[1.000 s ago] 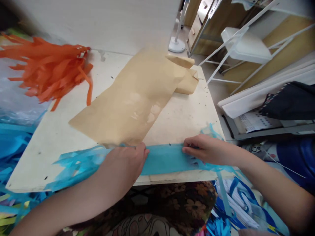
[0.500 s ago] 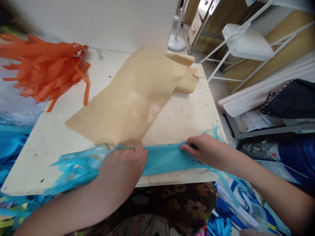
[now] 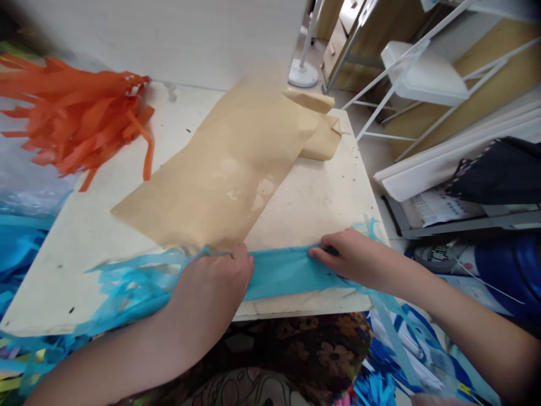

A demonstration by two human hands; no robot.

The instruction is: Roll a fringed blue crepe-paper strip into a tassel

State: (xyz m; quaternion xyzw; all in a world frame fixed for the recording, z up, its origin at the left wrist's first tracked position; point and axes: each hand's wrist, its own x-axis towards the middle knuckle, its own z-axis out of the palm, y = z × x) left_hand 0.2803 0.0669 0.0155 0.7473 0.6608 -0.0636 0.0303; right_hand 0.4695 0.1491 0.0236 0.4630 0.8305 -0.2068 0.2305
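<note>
- The blue paper strip (image 3: 281, 273) lies flat along the near edge of the surface (image 3: 321, 203). Its middle is smooth and whole.
- Both ends of the strip are cut into thin fringes. The left fringe (image 3: 131, 279) spreads out over the surface, and the right fringe hangs over the right corner.
- The left hand (image 3: 211, 282) lies on the strip, fingers bent, with the fingertips pressing the top edge down.
- The right hand (image 3: 355, 256) rests on the other end, with the fingers held together and pinching the strip's edge.
- Just behind the strip lies a big brown paper sheet (image 3: 228, 175). Its near corner touches the strip by the left hand.
- The bare part of the surface is on the right, between the brown sheet and the right edge.
- An orange fringe bundle (image 3: 80, 121) sits at the far left corner, well apart from the hands.
- A white wall (image 3: 169, 39) stands close behind the surface. More blue strips (image 3: 21, 242) lie past the left edge.
</note>
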